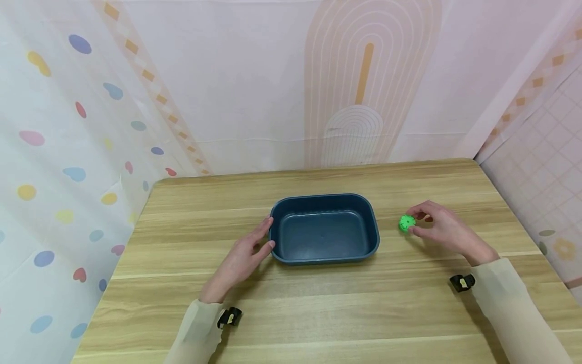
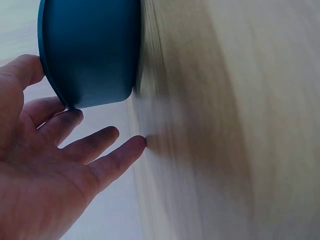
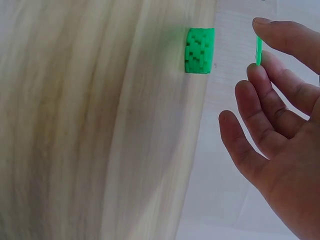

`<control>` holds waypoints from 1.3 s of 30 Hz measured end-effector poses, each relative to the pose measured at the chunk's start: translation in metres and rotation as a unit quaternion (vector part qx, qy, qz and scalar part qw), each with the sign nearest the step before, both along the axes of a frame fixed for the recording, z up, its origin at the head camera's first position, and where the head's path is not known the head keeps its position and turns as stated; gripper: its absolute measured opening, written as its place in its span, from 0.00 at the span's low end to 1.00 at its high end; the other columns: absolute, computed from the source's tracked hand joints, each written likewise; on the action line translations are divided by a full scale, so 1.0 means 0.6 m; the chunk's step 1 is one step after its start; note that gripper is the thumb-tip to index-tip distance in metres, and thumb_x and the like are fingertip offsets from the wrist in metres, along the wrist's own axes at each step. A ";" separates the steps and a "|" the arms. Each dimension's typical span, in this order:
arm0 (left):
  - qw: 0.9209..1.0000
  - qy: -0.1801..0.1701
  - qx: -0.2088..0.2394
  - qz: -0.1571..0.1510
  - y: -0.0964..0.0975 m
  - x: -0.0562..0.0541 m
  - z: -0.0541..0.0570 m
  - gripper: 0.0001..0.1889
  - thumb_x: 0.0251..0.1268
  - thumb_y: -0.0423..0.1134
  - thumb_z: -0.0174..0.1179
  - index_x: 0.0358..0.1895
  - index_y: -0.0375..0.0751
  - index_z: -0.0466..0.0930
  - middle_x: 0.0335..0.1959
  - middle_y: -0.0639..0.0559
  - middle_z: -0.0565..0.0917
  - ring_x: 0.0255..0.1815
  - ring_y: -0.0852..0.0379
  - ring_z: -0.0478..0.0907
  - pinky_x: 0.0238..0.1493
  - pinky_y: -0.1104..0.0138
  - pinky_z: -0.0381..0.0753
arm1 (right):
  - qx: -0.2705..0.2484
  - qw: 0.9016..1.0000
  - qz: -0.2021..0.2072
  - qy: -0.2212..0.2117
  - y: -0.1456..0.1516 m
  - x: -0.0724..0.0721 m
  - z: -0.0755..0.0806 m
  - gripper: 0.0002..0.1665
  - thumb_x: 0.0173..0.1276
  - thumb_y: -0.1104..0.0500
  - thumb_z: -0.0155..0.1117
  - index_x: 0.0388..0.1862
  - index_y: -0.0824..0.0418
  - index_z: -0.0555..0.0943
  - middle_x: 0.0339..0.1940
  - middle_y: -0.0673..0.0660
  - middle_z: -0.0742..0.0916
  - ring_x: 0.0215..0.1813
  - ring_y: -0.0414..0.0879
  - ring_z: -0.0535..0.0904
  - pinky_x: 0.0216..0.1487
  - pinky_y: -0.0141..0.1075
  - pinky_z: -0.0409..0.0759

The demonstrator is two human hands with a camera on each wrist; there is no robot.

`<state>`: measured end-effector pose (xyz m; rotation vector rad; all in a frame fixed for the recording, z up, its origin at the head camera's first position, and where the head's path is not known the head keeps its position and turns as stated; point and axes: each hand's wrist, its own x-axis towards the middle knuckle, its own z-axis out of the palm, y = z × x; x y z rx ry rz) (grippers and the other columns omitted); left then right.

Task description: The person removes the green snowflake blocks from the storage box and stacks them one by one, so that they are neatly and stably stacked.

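A dark blue rectangular bin (image 1: pixel 324 262) stands on the wooden table. At its left end, my left hand (image 1: pixel 243 255) touches the rim with fingertips and thumb, the fingers loosely spread; the left wrist view shows the lower fingers beside the bin's wall. To the right of the bin, my right hand (image 1: pixel 438 227) pinches a thin green notched disc (image 3: pixel 258 50) between thumb and fingers. The disc appears edge-on in the right wrist view, raised over a short stack of similar green discs (image 3: pixel 200 51). From the head, disc and stack overlap.
The wooden table (image 1: pixel 291 313) reaches back to a patterned curtain (image 1: pixel 236 91), with more patterned cloth at both sides. A black wrist strap mount (image 1: pixel 229 317) sits on the left sleeve, and another (image 1: pixel 462 282) on the right.
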<state>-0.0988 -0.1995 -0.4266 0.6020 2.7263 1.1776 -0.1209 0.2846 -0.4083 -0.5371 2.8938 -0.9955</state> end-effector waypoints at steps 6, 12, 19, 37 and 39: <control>1.000 -0.001 -0.001 0.001 0.000 0.000 0.001 0.33 0.82 0.45 0.55 0.83 0.44 0.57 0.82 0.48 0.58 0.80 0.45 0.58 0.73 0.47 0.68 | 0.000 1.000 0.000 -0.017 0.001 -0.002 0.000 0.19 0.66 0.66 0.74 0.54 0.69 0.82 0.50 0.62 0.85 0.51 0.57 0.81 0.54 0.53 0.82; 1.000 -0.006 0.000 0.001 0.000 -0.001 0.000 0.33 0.82 0.46 0.55 0.83 0.44 0.57 0.82 0.48 0.58 0.81 0.45 0.58 0.73 0.47 0.67 | 0.000 1.000 0.000 -0.028 0.003 -0.006 -0.002 0.19 0.67 0.66 0.74 0.55 0.69 0.82 0.51 0.62 0.85 0.51 0.57 0.81 0.54 0.52 0.81; 1.000 -0.003 -0.001 0.003 0.000 -0.001 0.001 0.32 0.82 0.46 0.55 0.83 0.44 0.57 0.82 0.48 0.58 0.80 0.45 0.58 0.73 0.47 0.68 | 0.003 0.999 -0.003 -0.047 0.004 -0.010 -0.003 0.19 0.67 0.65 0.74 0.54 0.69 0.82 0.50 0.61 0.85 0.50 0.56 0.80 0.52 0.49 0.81; 1.000 -0.005 0.000 0.003 0.001 -0.001 0.001 0.32 0.82 0.43 0.56 0.83 0.43 0.57 0.82 0.48 0.58 0.81 0.45 0.58 0.74 0.47 0.67 | 0.023 0.997 0.005 -0.068 0.004 -0.020 -0.009 0.19 0.68 0.64 0.73 0.55 0.69 0.82 0.50 0.62 0.85 0.50 0.55 0.80 0.53 0.51 0.81; 1.000 -0.005 0.001 0.003 0.001 -0.001 0.000 0.32 0.82 0.44 0.55 0.83 0.44 0.57 0.82 0.48 0.58 0.81 0.45 0.58 0.73 0.47 0.67 | 0.021 0.997 0.004 -0.069 0.004 -0.020 -0.010 0.19 0.68 0.64 0.73 0.55 0.69 0.82 0.50 0.62 0.85 0.50 0.55 0.80 0.53 0.51 0.81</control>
